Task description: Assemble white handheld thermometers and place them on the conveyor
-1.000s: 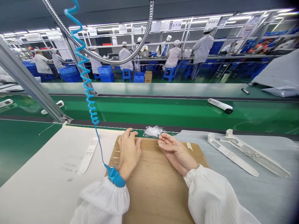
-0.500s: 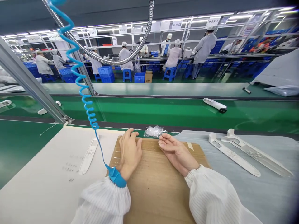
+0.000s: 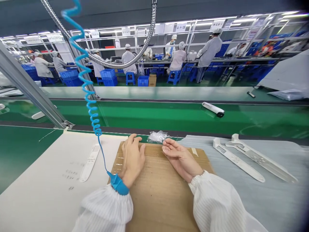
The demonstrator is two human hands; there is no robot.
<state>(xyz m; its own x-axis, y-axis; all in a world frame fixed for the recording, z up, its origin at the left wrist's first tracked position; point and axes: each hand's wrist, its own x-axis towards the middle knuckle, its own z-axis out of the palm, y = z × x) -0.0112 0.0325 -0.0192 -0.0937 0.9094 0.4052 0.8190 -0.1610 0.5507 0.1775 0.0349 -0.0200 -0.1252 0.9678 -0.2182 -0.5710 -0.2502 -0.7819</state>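
Observation:
My left hand (image 3: 132, 157) lies flat, palm down, on a brown cardboard sheet (image 3: 159, 190), fingers together and stretched toward its far edge. A blue wrist strap (image 3: 117, 183) with a coiled blue cord (image 3: 88, 93) sits on that wrist. My right hand (image 3: 180, 157) rests on its side on the same cardboard, fingers loosely curled, holding nothing. A small crumpled clear plastic bag (image 3: 157, 136) lies just beyond both hands' fingertips.
A white flat part (image 3: 89, 162) lies on the white sheet at left. Two long white shells (image 3: 251, 158) lie on grey foam at right. A white device (image 3: 212, 109) rides the green conveyor (image 3: 169, 116). Several workers in white stand and sit at the far line.
The white device on the conveyor has travelled left. The coiled cord swings slightly. Both hands stay where they were.

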